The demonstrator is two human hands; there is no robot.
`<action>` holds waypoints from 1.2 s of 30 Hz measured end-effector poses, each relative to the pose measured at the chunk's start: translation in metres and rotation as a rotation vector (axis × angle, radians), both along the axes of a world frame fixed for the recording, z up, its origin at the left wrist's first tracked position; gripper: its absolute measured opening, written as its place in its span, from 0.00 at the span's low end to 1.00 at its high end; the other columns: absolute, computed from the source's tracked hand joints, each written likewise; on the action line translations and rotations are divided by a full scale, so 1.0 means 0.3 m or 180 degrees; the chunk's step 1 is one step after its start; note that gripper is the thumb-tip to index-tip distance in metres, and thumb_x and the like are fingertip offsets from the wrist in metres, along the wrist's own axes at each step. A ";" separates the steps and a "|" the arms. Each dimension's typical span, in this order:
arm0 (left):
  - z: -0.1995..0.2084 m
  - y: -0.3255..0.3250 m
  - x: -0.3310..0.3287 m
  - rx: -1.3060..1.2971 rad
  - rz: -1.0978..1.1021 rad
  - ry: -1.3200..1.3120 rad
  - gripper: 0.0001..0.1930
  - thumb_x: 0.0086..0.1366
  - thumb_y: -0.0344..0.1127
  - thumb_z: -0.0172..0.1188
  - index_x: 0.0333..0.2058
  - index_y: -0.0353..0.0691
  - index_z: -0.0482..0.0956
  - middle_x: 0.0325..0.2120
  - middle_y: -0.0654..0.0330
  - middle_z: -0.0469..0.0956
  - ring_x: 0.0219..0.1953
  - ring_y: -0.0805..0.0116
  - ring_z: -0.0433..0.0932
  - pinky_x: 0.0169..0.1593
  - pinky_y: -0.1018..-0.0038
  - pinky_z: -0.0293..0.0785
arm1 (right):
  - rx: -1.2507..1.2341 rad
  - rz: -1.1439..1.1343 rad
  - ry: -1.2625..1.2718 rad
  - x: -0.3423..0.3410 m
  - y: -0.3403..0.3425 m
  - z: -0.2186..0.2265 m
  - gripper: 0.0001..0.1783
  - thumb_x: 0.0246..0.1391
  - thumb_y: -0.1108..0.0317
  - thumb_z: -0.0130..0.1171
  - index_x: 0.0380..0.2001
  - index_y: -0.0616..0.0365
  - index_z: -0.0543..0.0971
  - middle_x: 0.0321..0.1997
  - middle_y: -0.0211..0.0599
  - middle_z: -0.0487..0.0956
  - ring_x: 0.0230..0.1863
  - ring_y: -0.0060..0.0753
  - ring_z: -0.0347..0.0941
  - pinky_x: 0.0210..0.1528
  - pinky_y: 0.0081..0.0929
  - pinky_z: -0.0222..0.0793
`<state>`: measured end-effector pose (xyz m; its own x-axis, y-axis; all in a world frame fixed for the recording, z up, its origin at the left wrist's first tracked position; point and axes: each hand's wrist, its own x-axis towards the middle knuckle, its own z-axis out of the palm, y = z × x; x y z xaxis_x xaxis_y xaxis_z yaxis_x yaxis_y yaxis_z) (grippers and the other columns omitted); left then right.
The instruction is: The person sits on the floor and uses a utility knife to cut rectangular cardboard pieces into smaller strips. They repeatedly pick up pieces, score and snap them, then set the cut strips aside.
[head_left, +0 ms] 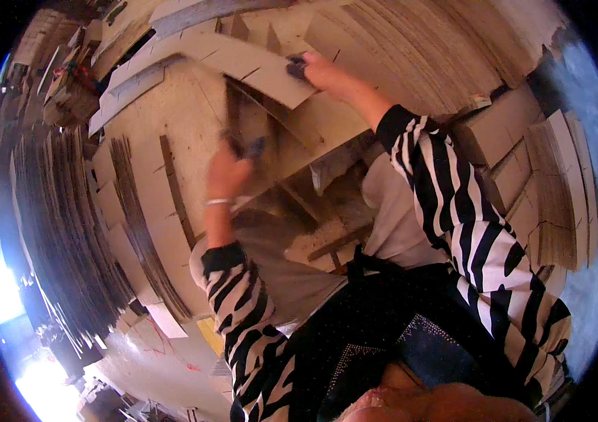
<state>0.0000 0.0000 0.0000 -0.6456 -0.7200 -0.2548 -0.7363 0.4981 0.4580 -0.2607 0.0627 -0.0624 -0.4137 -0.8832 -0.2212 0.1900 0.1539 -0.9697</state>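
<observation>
Worktop (179, 116): pale slotted cardboard strip (234, 59)

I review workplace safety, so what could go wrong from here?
The cardboard strip at the right hand might crease or tear at its slit. That hand could also knock the nearby stack askew. The left hand is blurred, so its grip is unclear; it could slip.

No readable lettering or numbers
</observation>
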 end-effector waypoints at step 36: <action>-0.101 -0.158 0.909 -0.2857 0.1271 -0.1622 0.13 0.55 0.34 0.56 0.39 0.39 0.74 0.52 0.49 0.67 0.56 0.51 0.65 0.54 0.55 0.64 | -0.0470 -0.0077 0.1573 0.029 0.033 0.105 0.17 0.58 0.70 0.52 0.51 0.53 0.72 0.37 0.32 0.79 0.35 0.24 0.72 0.38 0.21 0.67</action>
